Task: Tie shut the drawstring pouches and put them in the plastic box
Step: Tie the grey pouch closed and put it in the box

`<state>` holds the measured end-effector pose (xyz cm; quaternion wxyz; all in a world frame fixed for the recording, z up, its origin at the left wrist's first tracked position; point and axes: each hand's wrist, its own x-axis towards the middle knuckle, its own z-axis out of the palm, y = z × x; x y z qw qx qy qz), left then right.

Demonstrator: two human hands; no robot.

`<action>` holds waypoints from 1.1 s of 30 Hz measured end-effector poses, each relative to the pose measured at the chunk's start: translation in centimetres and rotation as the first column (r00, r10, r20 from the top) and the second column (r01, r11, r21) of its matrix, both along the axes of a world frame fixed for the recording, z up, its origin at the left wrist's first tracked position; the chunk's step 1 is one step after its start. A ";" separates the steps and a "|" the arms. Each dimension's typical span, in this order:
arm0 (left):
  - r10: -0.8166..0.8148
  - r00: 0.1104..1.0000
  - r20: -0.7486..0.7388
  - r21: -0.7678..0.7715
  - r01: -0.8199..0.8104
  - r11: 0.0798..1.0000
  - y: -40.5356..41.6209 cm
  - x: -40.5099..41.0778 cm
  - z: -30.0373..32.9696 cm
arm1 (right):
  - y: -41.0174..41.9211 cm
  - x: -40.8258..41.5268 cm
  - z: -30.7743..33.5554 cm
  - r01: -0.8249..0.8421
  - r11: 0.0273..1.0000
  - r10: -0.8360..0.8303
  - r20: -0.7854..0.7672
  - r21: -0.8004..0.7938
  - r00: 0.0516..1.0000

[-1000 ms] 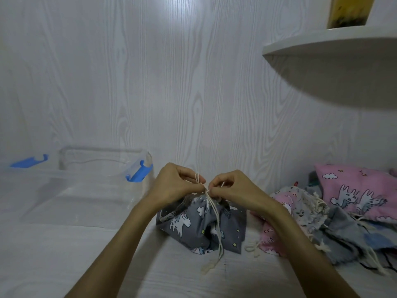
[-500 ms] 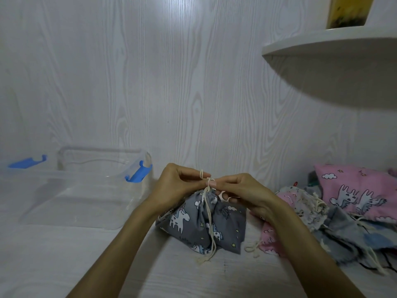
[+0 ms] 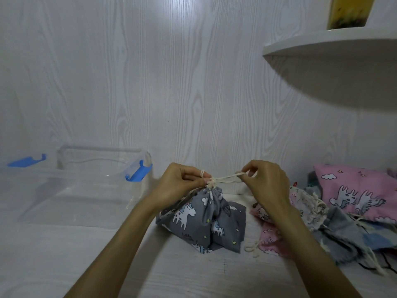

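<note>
A grey unicorn-print drawstring pouch [image 3: 204, 220] stands on the white table in front of me, its neck gathered tight. My left hand [image 3: 180, 183] pinches the cream cord [image 3: 225, 179] right at the gathered neck, with a loop of cord over one finger. My right hand [image 3: 266, 181] pinches the same cord a little to the right and holds it stretched taut between both hands. The clear plastic box [image 3: 86, 190] with blue clips [image 3: 138, 172] sits open at the left, with nothing visible inside.
A heap of other pouches lies at the right: a pink unicorn one [image 3: 361, 192], a pale patterned one [image 3: 309, 203] and grey-blue ones [image 3: 348, 237]. A white shelf [image 3: 330, 46] juts out at upper right with a yellow object [image 3: 350, 11] on it. A wood-grain wall stands close behind.
My right hand has moved right and up, drawing the cord out taut from the pouch neck. The hanging cord ends have been pulled up and the neck is cinched tighter.
</note>
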<state>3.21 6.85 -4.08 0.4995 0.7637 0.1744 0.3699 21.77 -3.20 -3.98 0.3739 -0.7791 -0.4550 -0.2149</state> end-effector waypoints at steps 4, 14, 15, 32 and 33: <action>0.061 0.996 0.062 -0.046 -0.058 0.997 0.1 0.3 -0.4 | -0.5 0.7 0.3 0.037 0.961 -0.032 -0.023 0.272 0.999; 0.065 0.997 0.052 -0.112 -0.059 0.992 -0.1 0.1 -0.2 | -1.6 -0.1 3.3 -0.387 0.834 0.247 -0.361 -0.394 0.900; 0.060 0.997 0.054 -0.118 -0.054 0.992 -0.1 0.2 -0.2 | -1.1 -0.7 3.1 -0.454 0.829 0.338 -0.353 -0.327 0.872; 0.208 0.976 -0.057 -0.199 -0.215 0.956 1.6 -0.3 -0.7 | -0.9 -0.1 1.6 -0.634 0.759 0.473 -0.546 -0.146 0.692; 0.214 0.976 -0.046 -0.189 -0.219 0.957 1.6 -0.2 -0.7 | -0.8 -0.2 1.6 -0.647 0.747 0.474 -0.562 -0.152 0.679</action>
